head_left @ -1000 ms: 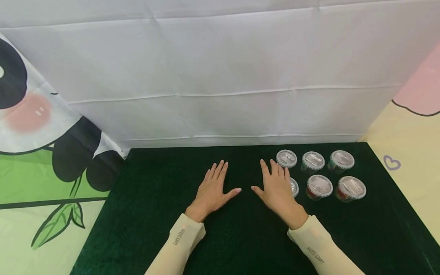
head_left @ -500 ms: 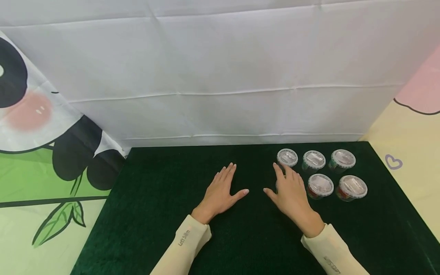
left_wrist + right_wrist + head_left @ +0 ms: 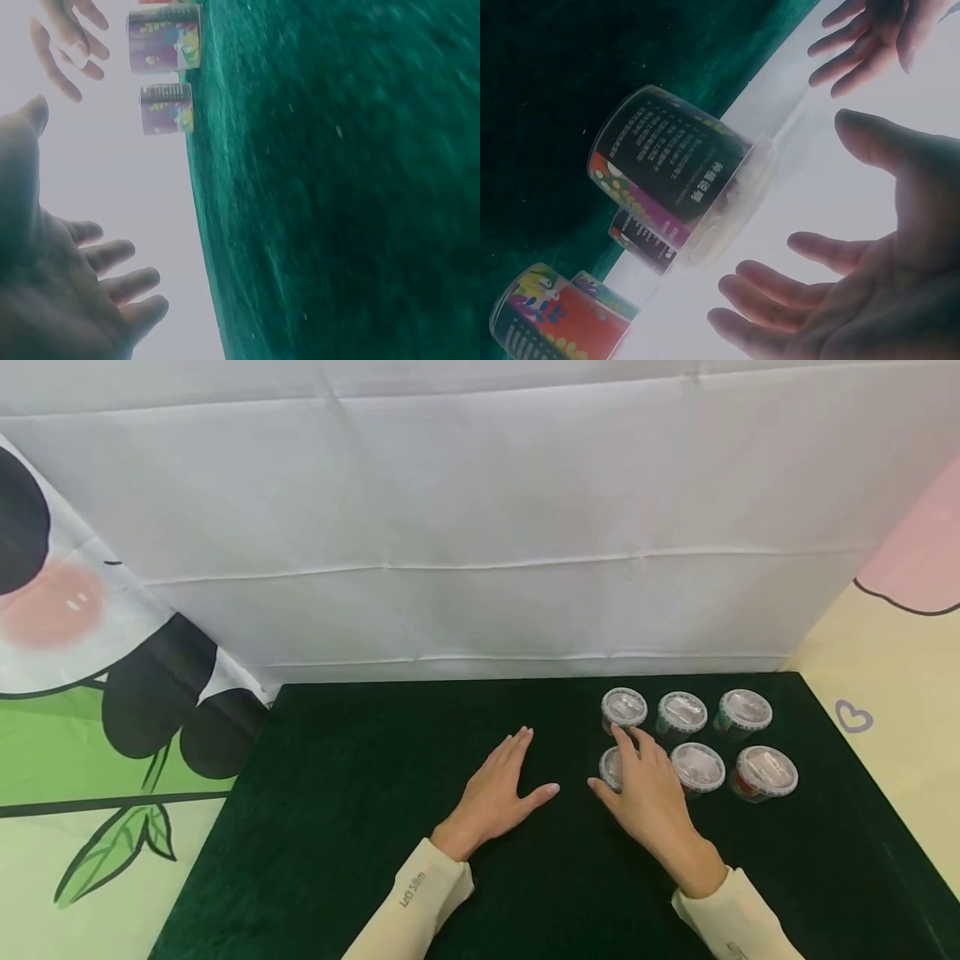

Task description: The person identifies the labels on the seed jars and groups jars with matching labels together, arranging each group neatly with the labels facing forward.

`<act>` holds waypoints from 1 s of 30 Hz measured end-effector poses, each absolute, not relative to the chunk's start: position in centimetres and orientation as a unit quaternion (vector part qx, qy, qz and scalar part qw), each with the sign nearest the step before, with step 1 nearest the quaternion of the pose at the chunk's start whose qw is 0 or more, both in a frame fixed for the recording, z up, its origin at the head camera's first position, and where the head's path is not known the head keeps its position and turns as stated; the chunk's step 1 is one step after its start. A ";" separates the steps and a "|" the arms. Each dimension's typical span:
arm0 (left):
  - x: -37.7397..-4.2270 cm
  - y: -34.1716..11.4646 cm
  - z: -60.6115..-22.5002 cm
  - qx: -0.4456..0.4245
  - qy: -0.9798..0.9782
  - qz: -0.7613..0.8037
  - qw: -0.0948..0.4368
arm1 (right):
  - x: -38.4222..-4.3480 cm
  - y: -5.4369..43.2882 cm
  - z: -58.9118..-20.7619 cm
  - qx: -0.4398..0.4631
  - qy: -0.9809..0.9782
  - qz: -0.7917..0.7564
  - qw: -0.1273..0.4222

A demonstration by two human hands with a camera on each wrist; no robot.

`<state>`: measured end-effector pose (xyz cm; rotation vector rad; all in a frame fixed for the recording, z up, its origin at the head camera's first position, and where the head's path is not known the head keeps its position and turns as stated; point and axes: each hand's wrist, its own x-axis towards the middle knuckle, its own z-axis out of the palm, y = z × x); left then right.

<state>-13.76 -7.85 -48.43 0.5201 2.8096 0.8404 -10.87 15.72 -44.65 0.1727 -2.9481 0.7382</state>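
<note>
Here, closest to us, two cream sleeves (image 3: pixel 408 906) run out at the lower edge, so we get only part of the right one's lettering. The left hand (image 3: pixel 491 795) is over a dark green cloth (image 3: pixel 322 827), fingers straight, thumb standing wide. The right hand (image 3: pixel 651 793) has fingers and thumb loosely spread at the front-left cup (image 3: pixel 610 767) and hides part of it from us; the right wrist view shows a gap between fingertips and this cup. Next in line stand the front-middle cup (image 3: pixel 698 766) and the front-right cup (image 3: pixel 766 768), with a back row of three lidded cups (image 3: pixel 682 711) behind. We find the writing on the labels (image 3: pixel 679 146) too small to read, and haze washes out the left wrist view. All six stand upright at the cloth's far right; its near edge lies outside our view. Beyond, we face a creased white sheet (image 3: pixel 480 510), between a cartoon panel (image 3: pixel 75 652) and a yellow-and-pink panel (image 3: pixel 900 660), both cut off.
</note>
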 end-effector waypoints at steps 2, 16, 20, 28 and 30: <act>-13.6 -7.6 -48.4 0.176 0.937 0.291 0.084 | -10.8 15.9 -44.7 0.053 -0.966 0.246 0.052; -13.7 -5.3 -48.5 0.158 0.903 0.378 0.125 | -9.9 17.6 -45.4 0.032 -0.957 0.286 0.038; -13.7 -4.8 -48.4 0.153 0.886 0.415 0.137 | -9.8 18.0 -45.6 0.023 -0.952 0.304 0.028; -13.6 -4.1 -48.5 0.180 0.844 0.486 0.137 | -9.5 18.5 -46.0 0.020 -0.942 0.335 0.022; -13.7 -3.9 -48.5 0.183 0.831 0.505 0.143 | -9.4 18.7 -46.1 0.022 -0.939 0.342 0.019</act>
